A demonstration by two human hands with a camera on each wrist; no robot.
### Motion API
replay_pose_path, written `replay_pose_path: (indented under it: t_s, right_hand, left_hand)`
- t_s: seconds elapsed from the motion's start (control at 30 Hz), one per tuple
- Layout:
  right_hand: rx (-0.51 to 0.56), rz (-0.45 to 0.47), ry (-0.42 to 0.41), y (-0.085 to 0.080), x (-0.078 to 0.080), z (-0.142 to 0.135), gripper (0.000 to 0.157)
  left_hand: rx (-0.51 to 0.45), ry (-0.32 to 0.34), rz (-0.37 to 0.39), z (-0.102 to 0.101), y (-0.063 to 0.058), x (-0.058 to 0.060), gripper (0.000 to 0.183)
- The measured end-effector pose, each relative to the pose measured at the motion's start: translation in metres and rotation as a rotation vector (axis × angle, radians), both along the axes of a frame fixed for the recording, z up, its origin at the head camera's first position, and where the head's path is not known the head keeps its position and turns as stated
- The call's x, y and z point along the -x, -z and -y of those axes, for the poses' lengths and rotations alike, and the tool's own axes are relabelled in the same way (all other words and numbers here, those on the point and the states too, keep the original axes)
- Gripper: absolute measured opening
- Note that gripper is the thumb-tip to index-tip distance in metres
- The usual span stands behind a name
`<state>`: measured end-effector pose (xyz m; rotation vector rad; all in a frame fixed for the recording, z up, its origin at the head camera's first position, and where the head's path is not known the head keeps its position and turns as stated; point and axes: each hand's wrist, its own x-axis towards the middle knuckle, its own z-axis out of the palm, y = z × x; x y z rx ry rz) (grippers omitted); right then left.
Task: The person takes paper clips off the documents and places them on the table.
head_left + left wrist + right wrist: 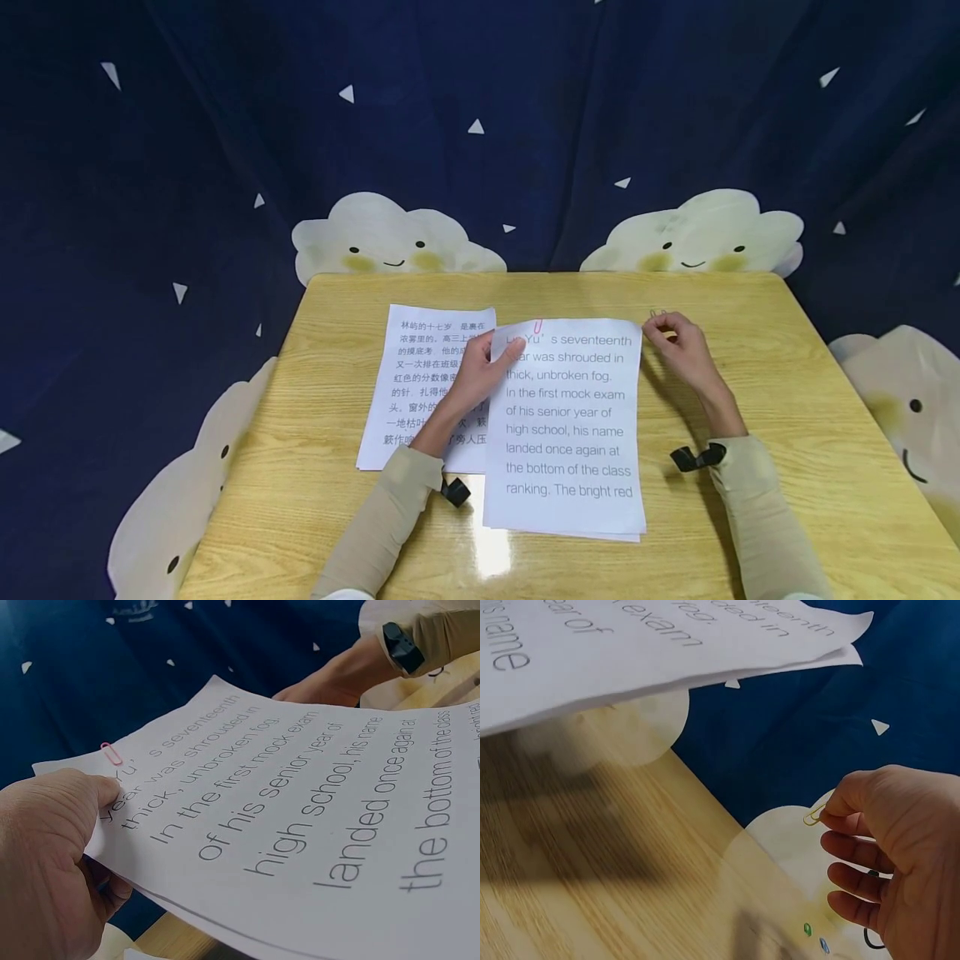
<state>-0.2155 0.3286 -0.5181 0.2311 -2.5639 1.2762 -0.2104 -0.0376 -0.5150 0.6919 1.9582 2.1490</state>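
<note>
My left hand [480,371] pinches the upper left corner of a small stack of English-printed sheets [566,425], thumb on top and fingers beneath. A pink paper clip [111,754] sits on the top edge of these sheets, close to the thumb. They are raised off the table, and their far right corners spread slightly apart in the right wrist view. Between thumb and forefinger, my right hand [907,847] pinches a yellow paper clip [814,816]. This hand is just beyond the sheets' upper right corner, apart from the paper.
Chinese-printed paper [378,417] lies on the wooden table [277,500] at left, partly covered by my left hand and the English sheets. A green paper clip [808,929] and a blue paper clip [824,945] lie near the far edge. A dark blue curtain [420,125] hangs behind.
</note>
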Motion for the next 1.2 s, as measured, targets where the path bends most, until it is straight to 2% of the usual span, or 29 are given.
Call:
replay_pose_path:
  t_s: [0.23,0.63,0.97,1.2]
  right_hand:
    - [-0.022,0.015,0.004,0.006,-0.001,-0.005,0.028]
    - [-0.096,0.078,-0.013,0.010,-0.001,-0.010,0.023]
    - [-0.166,0.078,0.018,0.013,0.000,-0.012,0.023]
    - [-0.226,0.085,0.087,0.018,0.004,-0.017,0.018]
  left_hand:
    - [0.005,-0.023,-0.009,0.000,0.001,0.001,0.028]
    - [0.010,-0.022,-0.010,0.001,0.000,0.001,0.028]
    - [-0.009,-0.019,-0.004,0.001,-0.001,-0.001,0.026]
    - [0.010,-0.028,-0.004,0.001,-0.002,-0.001,0.027]
